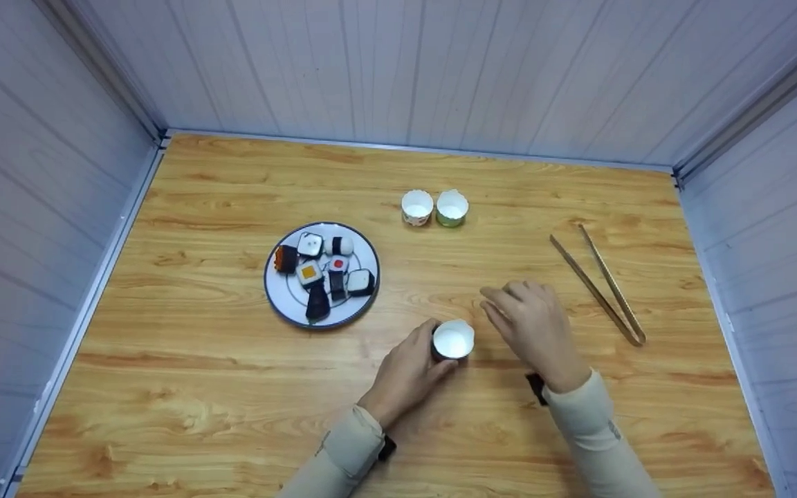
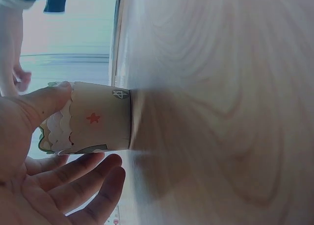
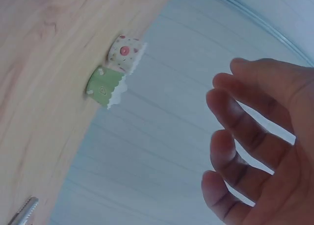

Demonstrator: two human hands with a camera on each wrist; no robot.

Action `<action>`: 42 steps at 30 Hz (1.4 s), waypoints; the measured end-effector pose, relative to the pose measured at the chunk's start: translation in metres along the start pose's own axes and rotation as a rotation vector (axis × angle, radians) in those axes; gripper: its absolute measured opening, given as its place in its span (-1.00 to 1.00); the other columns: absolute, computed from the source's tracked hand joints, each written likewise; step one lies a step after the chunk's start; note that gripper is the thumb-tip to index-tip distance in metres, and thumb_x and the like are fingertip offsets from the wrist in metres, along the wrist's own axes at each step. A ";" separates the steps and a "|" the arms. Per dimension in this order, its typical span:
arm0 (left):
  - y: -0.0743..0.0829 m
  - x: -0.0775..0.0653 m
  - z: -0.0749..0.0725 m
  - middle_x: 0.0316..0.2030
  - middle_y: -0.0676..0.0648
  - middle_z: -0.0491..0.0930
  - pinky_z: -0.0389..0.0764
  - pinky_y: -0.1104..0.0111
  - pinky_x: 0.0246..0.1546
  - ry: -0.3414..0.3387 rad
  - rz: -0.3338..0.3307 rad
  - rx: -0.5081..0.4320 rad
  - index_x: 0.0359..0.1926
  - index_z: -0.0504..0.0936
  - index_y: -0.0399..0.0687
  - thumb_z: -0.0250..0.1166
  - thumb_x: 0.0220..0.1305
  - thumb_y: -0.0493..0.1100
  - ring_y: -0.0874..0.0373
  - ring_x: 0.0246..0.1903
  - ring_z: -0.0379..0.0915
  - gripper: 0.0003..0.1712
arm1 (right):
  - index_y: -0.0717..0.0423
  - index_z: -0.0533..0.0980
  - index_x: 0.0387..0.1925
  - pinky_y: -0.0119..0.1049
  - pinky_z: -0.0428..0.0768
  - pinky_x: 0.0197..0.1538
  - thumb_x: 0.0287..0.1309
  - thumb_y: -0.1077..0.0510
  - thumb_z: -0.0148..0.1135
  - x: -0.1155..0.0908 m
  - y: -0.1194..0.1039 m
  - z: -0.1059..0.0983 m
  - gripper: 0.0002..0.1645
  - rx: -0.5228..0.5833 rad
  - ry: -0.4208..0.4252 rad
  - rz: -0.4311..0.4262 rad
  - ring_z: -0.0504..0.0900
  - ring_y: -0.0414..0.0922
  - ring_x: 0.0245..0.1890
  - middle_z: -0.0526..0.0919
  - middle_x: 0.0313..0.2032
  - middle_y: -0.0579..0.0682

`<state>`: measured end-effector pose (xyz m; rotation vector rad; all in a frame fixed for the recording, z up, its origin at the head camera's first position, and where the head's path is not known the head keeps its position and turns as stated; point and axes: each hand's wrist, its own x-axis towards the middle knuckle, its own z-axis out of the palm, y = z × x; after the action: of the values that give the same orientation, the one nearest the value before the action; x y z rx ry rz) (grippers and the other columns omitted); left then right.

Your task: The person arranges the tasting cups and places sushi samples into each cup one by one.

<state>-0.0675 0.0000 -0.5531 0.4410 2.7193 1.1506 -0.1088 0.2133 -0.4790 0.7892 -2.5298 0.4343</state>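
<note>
A stack of nested paper baking cups (image 1: 454, 339) stands on the table near the middle front. In the left wrist view the outer cup (image 2: 100, 118) is beige with a small red star, and several scalloped rims overlap at its top. My left hand (image 1: 404, 373) holds this stack from the left side, thumb on one side and fingers on the other. To the right of the cups, my right hand (image 1: 533, 325) hovers above the table. Its fingers (image 3: 245, 122) are loosely bent in the right wrist view, with nothing between them.
Two paper cups stand side by side farther back, a patterned one (image 1: 417, 208) and a green one (image 1: 452, 209). Left of centre lies a blue-rimmed plate (image 1: 288, 304) with several sushi pieces (image 1: 309, 272). Metal tongs (image 1: 602, 290) lie at the right. White panels (image 1: 398, 69) wall the table.
</note>
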 end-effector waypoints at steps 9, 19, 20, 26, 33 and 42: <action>-0.001 -0.004 0.000 0.09 -0.12 0.56 0.61 0.12 -0.04 0.039 0.029 0.019 0.31 0.36 -0.13 0.43 0.25 0.05 0.03 0.07 0.55 -0.27 | -0.01 0.74 -0.19 -0.18 0.37 -0.38 0.03 0.12 0.52 -0.033 -0.037 -0.005 -0.75 0.021 -0.069 -0.057 0.48 -0.09 -0.44 0.60 -0.40 -0.11; 0.002 -0.002 0.002 0.11 -0.10 0.55 0.58 0.14 0.02 0.027 0.011 -0.004 0.31 0.38 -0.11 0.41 0.28 0.05 0.06 0.09 0.53 -0.31 | -0.04 0.72 -0.23 -0.20 0.37 -0.41 -0.01 0.13 0.55 -0.042 -0.043 0.019 -0.76 -0.011 -0.222 -0.085 0.41 -0.10 -0.47 0.56 -0.43 -0.11; 0.002 -0.002 0.002 0.12 -0.10 0.55 0.58 0.13 0.03 0.026 0.010 -0.005 0.31 0.38 -0.11 0.41 0.28 0.05 0.05 0.09 0.52 -0.30 | -0.04 0.72 -0.24 -0.20 0.38 -0.41 0.00 0.14 0.54 -0.042 -0.043 0.020 -0.78 -0.019 -0.233 -0.082 0.42 -0.09 -0.47 0.56 -0.43 -0.10; 0.001 -0.001 0.002 0.14 -0.12 0.54 0.57 0.13 0.04 0.024 0.007 -0.008 0.32 0.37 -0.12 0.40 0.28 0.08 0.03 0.10 0.52 -0.28 | -0.05 0.67 -0.38 -0.20 0.37 -0.42 0.03 0.15 0.48 -0.042 -0.044 0.026 -0.89 -0.051 -0.285 -0.072 0.43 -0.06 -0.47 0.50 -0.44 -0.10; 0.000 -0.002 0.001 0.12 -0.12 0.55 0.58 0.13 0.01 0.043 0.030 0.002 0.31 0.37 -0.14 0.41 0.28 0.06 0.03 0.09 0.53 -0.29 | -0.05 0.60 -0.49 -0.20 0.35 -0.42 0.03 0.13 0.49 -0.040 -0.042 0.029 -0.84 -0.043 -0.270 -0.102 0.41 -0.06 -0.46 0.49 -0.45 -0.09; 0.000 -0.001 0.000 0.17 -0.15 0.52 0.57 0.14 0.06 0.023 0.015 0.015 0.36 0.34 -0.17 0.40 0.29 0.05 0.03 0.14 0.50 -0.25 | -0.04 0.64 -0.45 -0.22 0.34 -0.46 -0.03 0.15 0.53 -0.041 -0.039 0.028 -0.84 -0.013 -0.198 -0.152 0.35 -0.08 -0.50 0.48 -0.47 -0.09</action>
<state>-0.0663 0.0000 -0.5529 0.4535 2.7504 1.1469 -0.0649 0.1897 -0.5174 1.0577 -2.6244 0.3015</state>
